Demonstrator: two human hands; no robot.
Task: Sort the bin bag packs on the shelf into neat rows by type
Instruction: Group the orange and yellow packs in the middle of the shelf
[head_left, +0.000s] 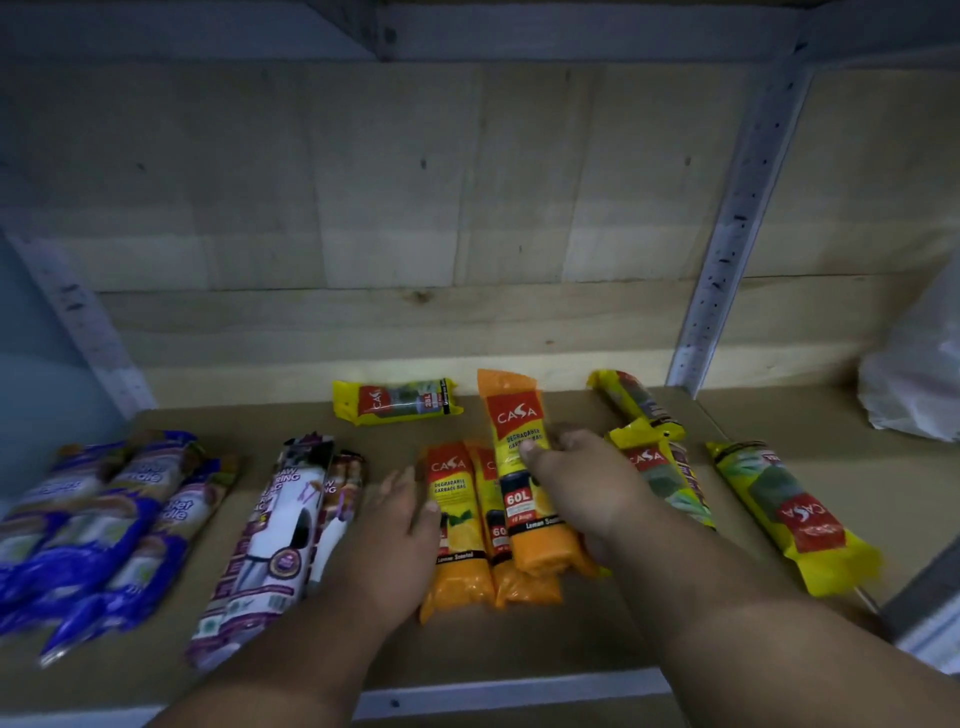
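Observation:
My right hand (582, 488) grips an orange Casa 60L pack (524, 467), holding it on top of two more orange packs (457, 525) lying side by side at the shelf's middle. My left hand (395, 540) rests flat with fingers apart against the left edge of those orange packs. Blue packs (104, 525) lie grouped at the left. White-and-purple drawstring packs (280, 535) lie just left of my left hand. Yellow Casa packs are scattered: one at the back (397, 401), some behind my right hand (660, 467), one at the right (795, 514).
The brown shelf board (571, 639) has a wooden back panel (415, 322) and grey metal uprights (727, 270). A white plastic bag (919, 374) sits at the far right on the neighbouring bay. The shelf's front metal edge (509, 696) runs below my arms.

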